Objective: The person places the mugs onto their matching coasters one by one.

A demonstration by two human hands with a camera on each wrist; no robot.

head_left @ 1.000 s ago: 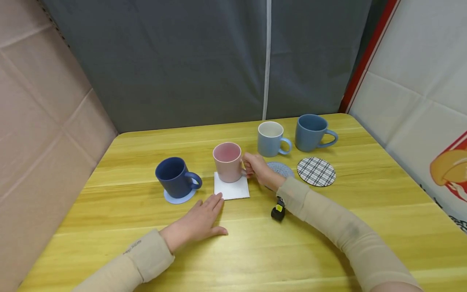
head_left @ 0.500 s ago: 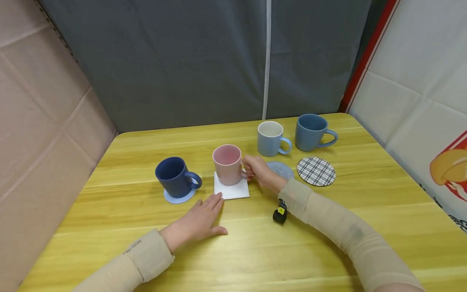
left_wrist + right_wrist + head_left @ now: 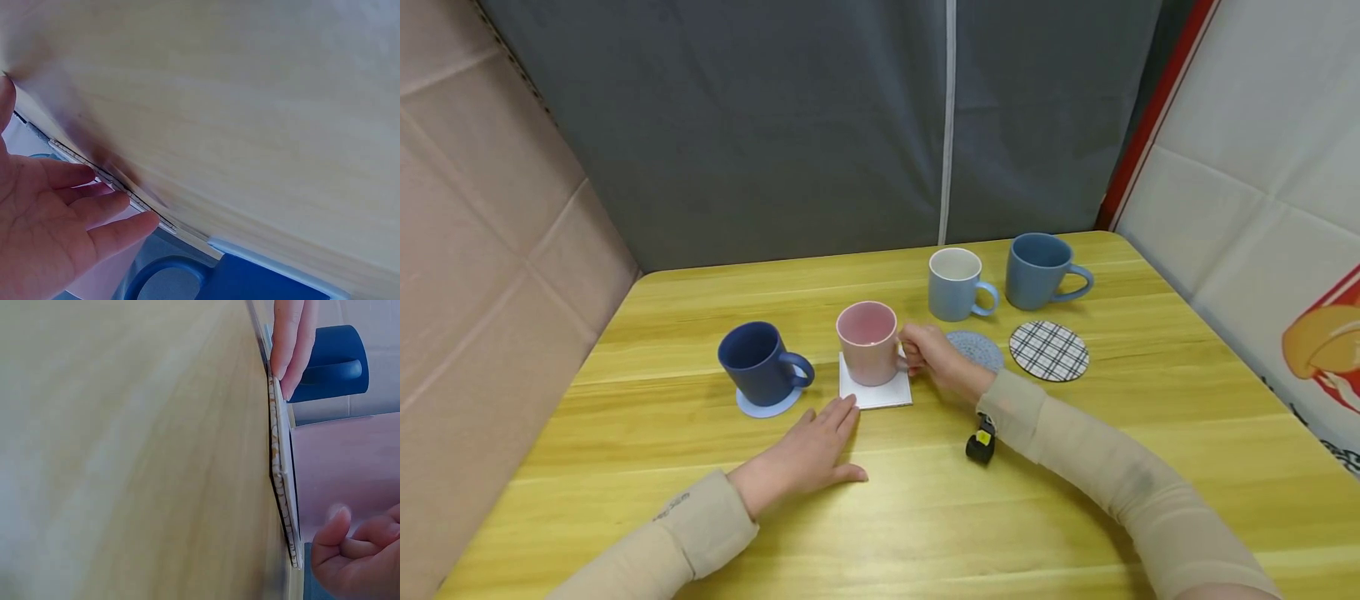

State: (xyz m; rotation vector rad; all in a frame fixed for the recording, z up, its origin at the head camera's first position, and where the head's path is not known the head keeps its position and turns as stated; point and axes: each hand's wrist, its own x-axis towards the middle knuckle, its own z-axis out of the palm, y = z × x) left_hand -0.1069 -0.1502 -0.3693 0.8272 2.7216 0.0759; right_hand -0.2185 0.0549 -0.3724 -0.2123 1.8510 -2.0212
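A pink mug (image 3: 867, 350) stands upright on a square white coaster (image 3: 880, 396) near the middle of the table. My right hand (image 3: 934, 354) grips the mug's handle from the right, fingers curled. My left hand (image 3: 808, 454) lies flat with straight fingers, its fingertips touching the coaster's near left corner. Seen from the right wrist, the coaster (image 3: 284, 469) lies beneath the pink mug (image 3: 344, 469), beside the left fingertips. A dark blue mug (image 3: 760, 367) sits on a round pale blue coaster (image 3: 769, 408) left of the pink one.
A light blue mug (image 3: 955, 287) and a grey-blue mug (image 3: 1037, 271) stand at the back right. Before them lie a speckled grey-blue round coaster (image 3: 981, 348), partly covered by the right hand, and a round plaid coaster (image 3: 1049, 351). A grey curtain (image 3: 775, 133) hangs behind the table.
The pink mug has slid a little toward me, further onto the white coaster, with my right hand on its handle. My left hand has stayed in place.
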